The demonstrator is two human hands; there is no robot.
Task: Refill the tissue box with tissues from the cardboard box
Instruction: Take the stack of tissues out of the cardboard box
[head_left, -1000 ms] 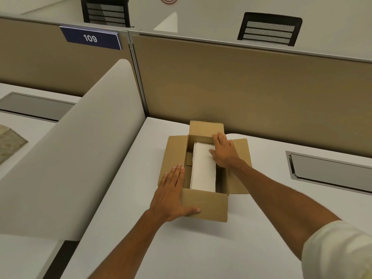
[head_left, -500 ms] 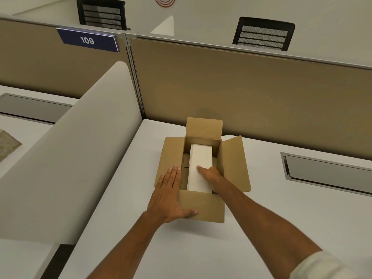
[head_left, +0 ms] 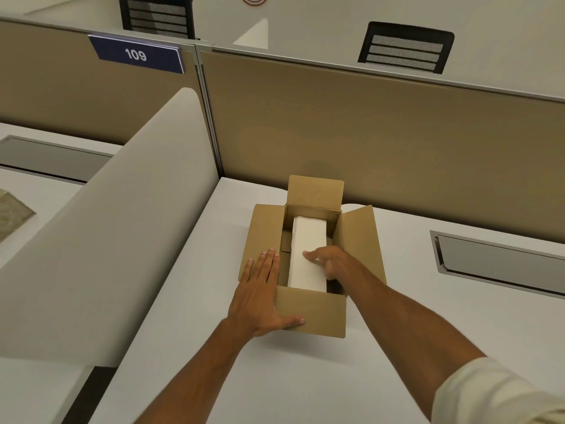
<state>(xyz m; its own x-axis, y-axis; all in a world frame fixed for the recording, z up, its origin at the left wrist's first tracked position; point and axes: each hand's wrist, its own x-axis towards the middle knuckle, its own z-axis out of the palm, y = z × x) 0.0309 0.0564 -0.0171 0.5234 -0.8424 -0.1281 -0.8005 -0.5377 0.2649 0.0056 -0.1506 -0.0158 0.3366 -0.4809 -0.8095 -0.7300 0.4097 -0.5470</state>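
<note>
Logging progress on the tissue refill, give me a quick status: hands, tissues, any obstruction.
Left hand flat on cardboard box flap, steadying. Right hand inside box, gripping tissue stack, not yet lifted. No tissue box in view. Nothing blocking.

The cardboard box (head_left: 312,310) sits open on the white surface (head_left: 214,377), close to the tan partition, all four brown flaps folded outward. The far flap stands nearly upright, the left and right flaps splay out to the sides, the near flap hangs down over the front wall. Inside, a tall white stack of tissues (head_left: 308,240) runs lengthwise from the near wall toward the far wall, lying a little right of the box's middle, its flat top just below the rim. A dark gap shows along the stack's left side and at its near right corner.
</note>
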